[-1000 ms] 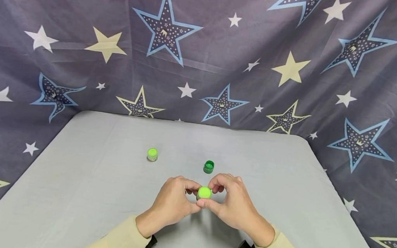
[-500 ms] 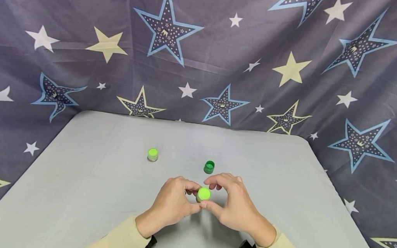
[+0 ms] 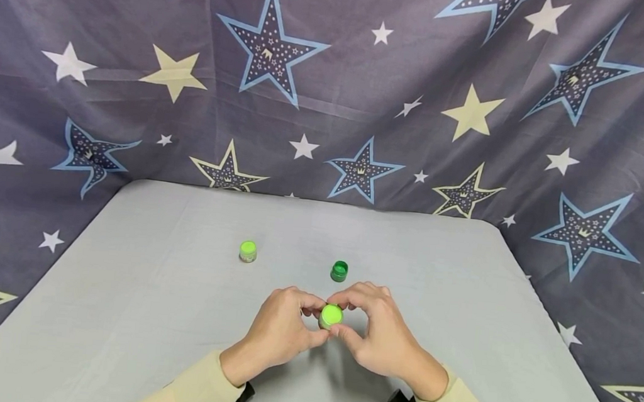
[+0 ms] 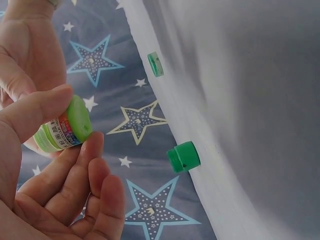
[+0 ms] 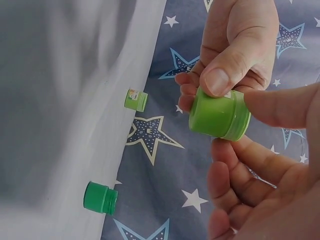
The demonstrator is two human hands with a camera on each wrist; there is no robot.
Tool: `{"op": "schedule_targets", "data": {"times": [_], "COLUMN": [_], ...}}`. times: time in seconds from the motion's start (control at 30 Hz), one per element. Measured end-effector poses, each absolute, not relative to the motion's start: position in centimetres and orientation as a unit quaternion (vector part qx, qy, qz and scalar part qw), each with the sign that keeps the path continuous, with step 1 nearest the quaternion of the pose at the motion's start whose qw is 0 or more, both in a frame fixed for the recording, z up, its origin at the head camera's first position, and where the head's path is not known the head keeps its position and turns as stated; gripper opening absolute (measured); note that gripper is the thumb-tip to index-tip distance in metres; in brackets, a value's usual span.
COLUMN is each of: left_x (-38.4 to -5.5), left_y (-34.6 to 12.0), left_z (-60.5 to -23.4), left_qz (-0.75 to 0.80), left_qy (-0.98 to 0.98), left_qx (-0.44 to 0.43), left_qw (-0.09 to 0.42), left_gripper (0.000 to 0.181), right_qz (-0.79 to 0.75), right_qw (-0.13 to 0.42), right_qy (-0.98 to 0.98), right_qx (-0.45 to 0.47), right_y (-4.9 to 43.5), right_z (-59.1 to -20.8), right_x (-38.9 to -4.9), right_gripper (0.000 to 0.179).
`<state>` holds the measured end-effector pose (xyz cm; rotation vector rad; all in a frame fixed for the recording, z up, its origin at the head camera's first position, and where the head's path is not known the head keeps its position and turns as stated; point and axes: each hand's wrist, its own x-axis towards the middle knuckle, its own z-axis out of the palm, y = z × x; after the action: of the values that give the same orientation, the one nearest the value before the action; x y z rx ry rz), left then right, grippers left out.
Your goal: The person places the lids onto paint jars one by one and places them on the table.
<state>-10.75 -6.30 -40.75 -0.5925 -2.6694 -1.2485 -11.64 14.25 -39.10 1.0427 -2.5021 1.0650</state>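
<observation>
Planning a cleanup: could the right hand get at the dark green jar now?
Probably yes: the dark green jar stands just beyond the right hand, nothing visible between, though that hand may first need to release the held lime jar.

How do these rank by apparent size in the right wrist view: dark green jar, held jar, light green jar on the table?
1. Held jar, nearest the camera
2. Dark green jar
3. Light green jar on the table

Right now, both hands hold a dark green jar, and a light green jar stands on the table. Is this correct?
Wrong colour: as the head view shows, the left hand and right hand hold a light green jar. The rest is right.
</observation>
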Motion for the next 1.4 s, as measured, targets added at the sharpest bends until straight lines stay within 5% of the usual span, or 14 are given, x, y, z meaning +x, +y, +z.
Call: {"op": "schedule_targets", "data": {"times": [1.4], "left_x": [-10.64], "left_y": [-6.24], "left_z": [-40.50], "left_qz": [-0.414], "left_qy": [-0.884], "left_qx": [-0.201], "left_qw": [0.076], "left_gripper": [0.023], "right_qz": [0.352], "right_qw": [0.145], "right_qy": [-0.875], "right_qx": [0.297], "right_y": [14.01], "right_z": [-39.52], "right_x": [-11.53], "right_gripper": [0.042]}}
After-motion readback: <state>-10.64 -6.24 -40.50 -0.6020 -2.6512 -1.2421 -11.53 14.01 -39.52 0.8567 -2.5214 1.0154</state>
